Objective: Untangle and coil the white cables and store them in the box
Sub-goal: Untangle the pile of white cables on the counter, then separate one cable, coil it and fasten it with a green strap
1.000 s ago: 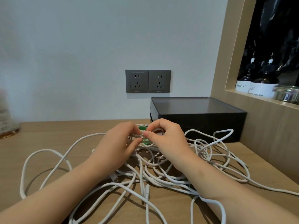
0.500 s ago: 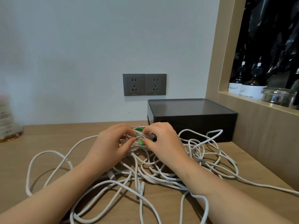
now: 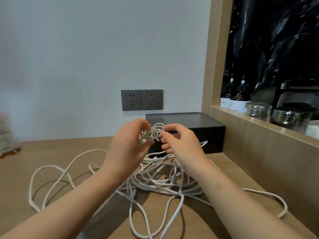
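Together, left hand (image 3: 126, 147), right hand (image 3: 183, 145), one cable tangle (image 3: 153, 133), one box (image 3: 198, 123).

White cables (image 3: 155, 176), black box (image 3: 198, 133), grey sockets (image 3: 141, 100)

Only two hands and two forearms of the person show. The left hand (image 3: 127, 145) and the right hand (image 3: 181, 144) are bare from fingertips to wrists. The left forearm (image 3: 69, 204) and the right forearm (image 3: 241, 209) are bare as well, uncovered all the way to the lower edge of the view. Both forearms look smooth and slim, narrowing toward the wrists and appearing broad near the camera. The fingers (image 3: 166, 146) are slender with rounded tips, and the nails are too blurred to describe. The upper arms lie outside the view, so any sleeve there cannot be told.
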{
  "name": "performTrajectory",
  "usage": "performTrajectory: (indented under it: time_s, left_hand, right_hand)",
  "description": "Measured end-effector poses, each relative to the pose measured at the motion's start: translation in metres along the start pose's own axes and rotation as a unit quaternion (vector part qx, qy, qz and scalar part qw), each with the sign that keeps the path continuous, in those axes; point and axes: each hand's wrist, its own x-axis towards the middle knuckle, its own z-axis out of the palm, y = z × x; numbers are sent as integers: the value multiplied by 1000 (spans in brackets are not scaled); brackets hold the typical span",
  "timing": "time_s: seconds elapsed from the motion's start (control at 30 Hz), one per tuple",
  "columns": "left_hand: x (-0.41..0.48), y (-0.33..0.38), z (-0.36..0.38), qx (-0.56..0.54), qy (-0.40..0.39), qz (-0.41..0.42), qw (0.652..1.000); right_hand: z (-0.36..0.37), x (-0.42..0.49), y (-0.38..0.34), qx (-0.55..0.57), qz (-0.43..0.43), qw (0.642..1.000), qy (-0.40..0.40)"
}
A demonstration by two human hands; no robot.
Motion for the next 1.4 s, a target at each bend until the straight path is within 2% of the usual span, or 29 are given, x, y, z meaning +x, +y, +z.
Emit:
performTrajectory:
  time_s: [0.13,0.33,0.4,0.53,0.63,0.77,1.0,1.1,1.17,1.3,1.4]
  left_hand:
    - [3,41,25,-40,-10,-7,999]
    - [-7,82,57,-80,-104,22,991]
    - [-9,87,66,-82,-134,14,988]
    - [-17,83,82,6,-197,32,980]
    - [-24,73,88,58,-207,60,975]
    - [-25,69,90,73,-224,65,970]
    - [-27,60,93,101,-241,58,963]
    - [-26,58,93,95,-250,46,963]
    - [-24,57,90,73,-245,39,966]
    - [-16,53,65,23,-202,16,979]
    - [-15,29,42,86,-194,42,976]
  right_hand:
    - [-32,-14,-9,178,150,973,10]
    - [-79,-24,6,269,209,938,65]
    - [-91,-23,14,225,205,949,84]
    - [-107,-15,40,-26,160,974,155]
    - [-111,-11,57,-218,130,955,155]
    - [-102,-15,72,-407,74,902,123]
    - [-97,-13,73,-479,63,870,97]
    - [-95,-15,65,-504,21,859,94]
    - [-92,-18,57,-491,-19,867,82]
    - [-74,-20,38,-402,-57,913,40]
    - [-49,-18,28,-360,-100,928,9]
